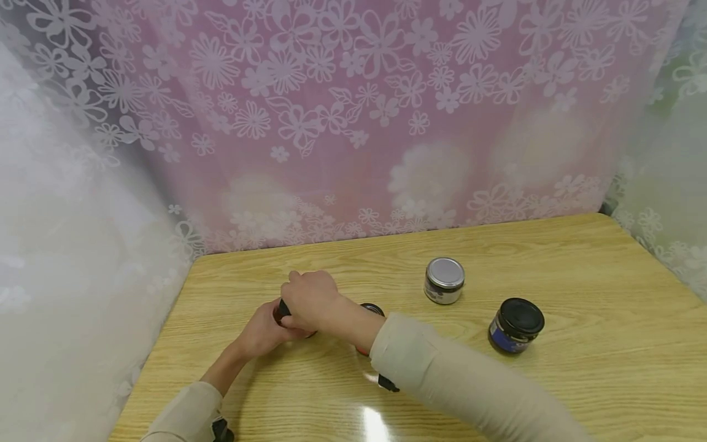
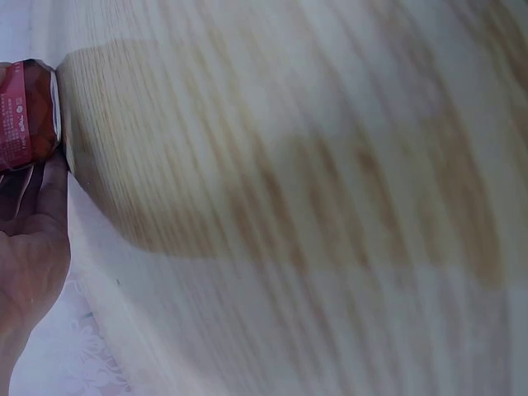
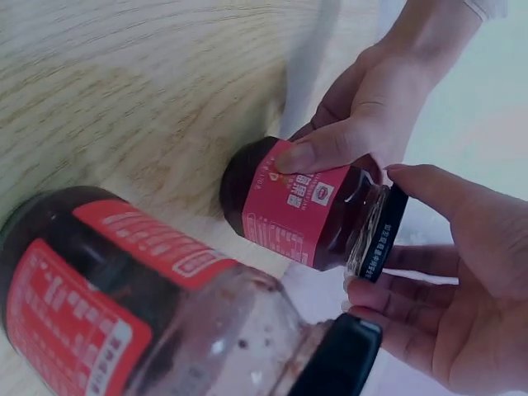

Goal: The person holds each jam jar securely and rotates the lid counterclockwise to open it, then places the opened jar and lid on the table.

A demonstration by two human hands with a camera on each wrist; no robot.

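Note:
A jar with a pinkish-red label (image 3: 285,202) and dark contents is gripped round its body by my left hand (image 3: 367,115), thumb on the label. My right hand (image 3: 474,289) pinches the rim of its black lid (image 3: 384,233) between thumb and fingers. From above, my right hand (image 1: 312,301) covers most of that jar, and my left hand (image 1: 265,331) is at its left side. In the left wrist view the jar (image 2: 29,115) stands at the left edge, with part of my left hand (image 2: 33,264) beside it.
A larger red-labelled jar (image 3: 148,289) with a black lid stands close by; my right forearm partly hides it (image 1: 371,309) in the head view. Farther right are a silver-lidded jar (image 1: 444,281) and a black-lidded jar with a blue label (image 1: 516,326). Floral curtains (image 1: 386,123) border the wooden table (image 1: 607,294).

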